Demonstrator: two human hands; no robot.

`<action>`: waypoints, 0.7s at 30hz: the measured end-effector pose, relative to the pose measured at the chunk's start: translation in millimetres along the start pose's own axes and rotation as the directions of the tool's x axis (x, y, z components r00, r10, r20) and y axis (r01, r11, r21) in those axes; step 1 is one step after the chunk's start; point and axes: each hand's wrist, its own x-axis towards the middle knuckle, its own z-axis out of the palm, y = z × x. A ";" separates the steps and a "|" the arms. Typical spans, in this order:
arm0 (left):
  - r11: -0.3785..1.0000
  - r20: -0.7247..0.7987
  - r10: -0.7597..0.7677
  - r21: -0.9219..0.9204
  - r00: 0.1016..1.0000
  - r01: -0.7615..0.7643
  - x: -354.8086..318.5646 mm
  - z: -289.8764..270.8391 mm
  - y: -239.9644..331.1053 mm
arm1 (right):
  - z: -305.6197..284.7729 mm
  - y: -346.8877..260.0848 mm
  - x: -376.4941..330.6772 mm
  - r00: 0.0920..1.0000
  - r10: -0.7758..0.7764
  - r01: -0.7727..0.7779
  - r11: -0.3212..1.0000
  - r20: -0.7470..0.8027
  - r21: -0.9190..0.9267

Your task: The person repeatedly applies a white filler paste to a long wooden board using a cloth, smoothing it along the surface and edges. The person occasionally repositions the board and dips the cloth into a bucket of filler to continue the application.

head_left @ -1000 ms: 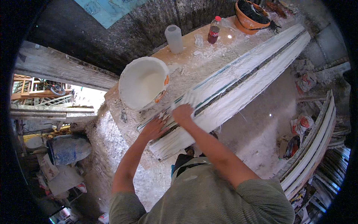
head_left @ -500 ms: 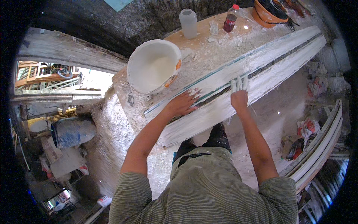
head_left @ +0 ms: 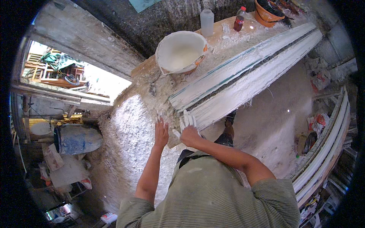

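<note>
Two long strips coated in wet-looking white plaster (head_left: 243,85) lie side by side on the bench, with a dark gap and bluish edge lines between them. At their near left end my right hand (head_left: 189,129) lies with fingers stretched out and thickly coated in white. It touches the corner of the nearer strip. Just left of it, my left hand (head_left: 161,133) is over the bench's left edge, fingers extended and whitened at the tips. Neither hand holds anything that I can see.
On the bench (head_left: 148,79) stand a bucket of white liquid (head_left: 163,57), a cloudy plastic bottle (head_left: 207,22), a red-capped bottle (head_left: 239,21) and an orange tub (head_left: 262,17). A blue drum (head_left: 78,139) lies at left. More long white strips (head_left: 327,152) are stacked at right.
Both hands have moved off the middle of the strips to their near left end. The right hand swept left and toward me; the left hand went left past the strip's end. The view has shifted.
</note>
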 end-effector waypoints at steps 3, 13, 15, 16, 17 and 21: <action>0.997 -0.087 -0.039 -0.072 0.995 0.033 -17.0 2.2 -11.9 | 12.9 -11.1 8.7 0.754 0.016 -0.032 0.999 0.657 0.013; 0.991 0.237 0.129 0.008 0.963 -0.135 -23.6 -0.5 8.5 | -43.0 225.9 11.1 0.892 0.445 -0.398 0.855 0.077 -0.333; 0.967 0.329 0.249 -0.028 0.911 -0.254 -14.1 2.1 18.4 | -53.2 270.0 8.0 0.882 0.471 -0.440 0.820 -0.004 -0.365; 0.947 0.357 0.315 -0.052 0.879 -0.318 -8.7 4.7 23.2 | -57.6 282.1 6.7 0.874 0.485 -0.460 0.804 -0.034 -0.377; 0.933 0.419 0.329 -0.003 0.846 -0.361 -2.7 8.3 28.1 | -56.5 280.5 4.6 0.855 0.514 -0.499 0.772 -0.076 -0.394; 0.788 0.446 0.544 0.020 0.711 -0.615 29.4 27.7 43.8 | -23.5 189.8 -2.9 0.940 0.289 -0.189 0.884 0.181 -0.429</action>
